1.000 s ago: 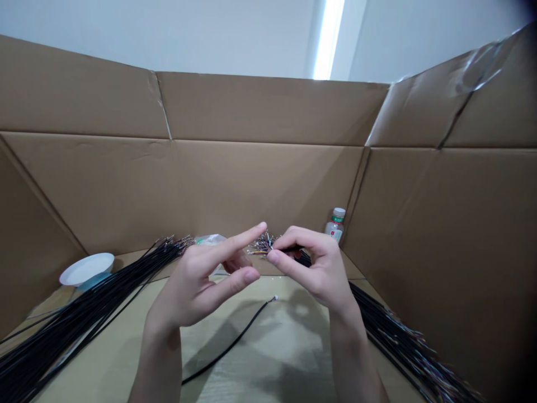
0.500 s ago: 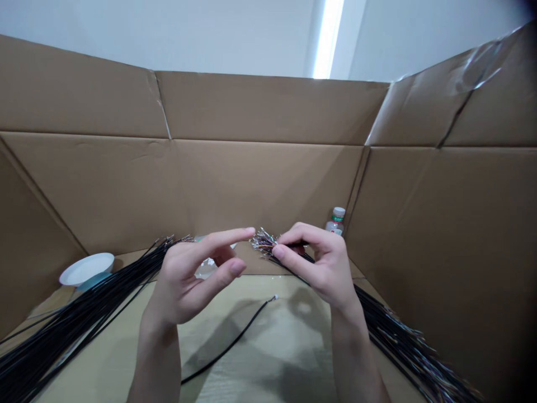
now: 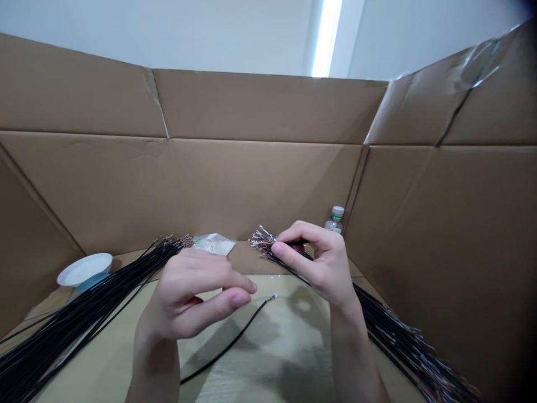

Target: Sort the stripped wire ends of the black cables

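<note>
**Right hand [image 3: 289, 247] clamped on black cable [image 3: 299, 243]**

Thumb and index pinch it near the colored wire ends [image 3: 260, 243], wrist raised. Left hand [image 3: 197, 291] palm-down, fingers curled; can't tell if tips touch. Short cable [image 3: 237, 340] lies on table [image 3: 293, 341] between forearms.

Two each: hands [image 3: 195, 296], cable bundles [image 3: 96, 305], single cables [image 3: 240, 336]; one each: dish [image 3: 85, 269], bag [image 3: 215, 244], bottle [image 3: 335, 219]

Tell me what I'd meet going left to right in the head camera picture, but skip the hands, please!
White dish → clear plastic bag → colourful wire ends → bottle with a white cap.
</note>
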Demonstrator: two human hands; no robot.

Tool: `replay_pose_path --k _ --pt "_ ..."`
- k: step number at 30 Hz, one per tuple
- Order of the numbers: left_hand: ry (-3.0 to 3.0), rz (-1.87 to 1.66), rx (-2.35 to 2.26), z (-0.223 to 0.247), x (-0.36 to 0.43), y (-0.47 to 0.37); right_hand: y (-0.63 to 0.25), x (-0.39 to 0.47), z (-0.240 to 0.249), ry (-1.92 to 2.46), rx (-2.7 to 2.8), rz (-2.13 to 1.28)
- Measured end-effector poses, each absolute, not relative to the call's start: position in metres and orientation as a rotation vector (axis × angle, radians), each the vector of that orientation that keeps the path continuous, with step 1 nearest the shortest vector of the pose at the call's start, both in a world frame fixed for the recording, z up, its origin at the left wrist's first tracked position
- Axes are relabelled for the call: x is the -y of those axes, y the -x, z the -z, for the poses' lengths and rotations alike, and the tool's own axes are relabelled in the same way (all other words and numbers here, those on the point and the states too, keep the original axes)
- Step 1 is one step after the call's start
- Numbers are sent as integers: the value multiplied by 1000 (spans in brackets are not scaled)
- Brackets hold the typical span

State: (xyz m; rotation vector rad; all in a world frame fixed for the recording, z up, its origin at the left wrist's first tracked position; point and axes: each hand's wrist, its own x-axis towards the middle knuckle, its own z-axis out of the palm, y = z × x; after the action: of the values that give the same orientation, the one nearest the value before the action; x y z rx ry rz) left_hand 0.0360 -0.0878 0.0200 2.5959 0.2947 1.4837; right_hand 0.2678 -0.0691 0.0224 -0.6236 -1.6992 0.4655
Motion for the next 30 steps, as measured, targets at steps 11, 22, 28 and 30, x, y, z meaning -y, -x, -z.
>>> replay_pose_path --k 11,22,28,30 --pt "-2509 -1531 -612 -20 88 -37 -267 71 -21 625 1705 -477" --pt "-2467 -1646 -453 -14 83 -41 -266 72 -21 614 1706 -477" --pt "-2396 -1631 -655 -13 82 -37 -268 72 -21 613 1697 -472" --pt "-2464 -1622 -617 -16 82 -38 -268 71 -21 612 1697 -469"
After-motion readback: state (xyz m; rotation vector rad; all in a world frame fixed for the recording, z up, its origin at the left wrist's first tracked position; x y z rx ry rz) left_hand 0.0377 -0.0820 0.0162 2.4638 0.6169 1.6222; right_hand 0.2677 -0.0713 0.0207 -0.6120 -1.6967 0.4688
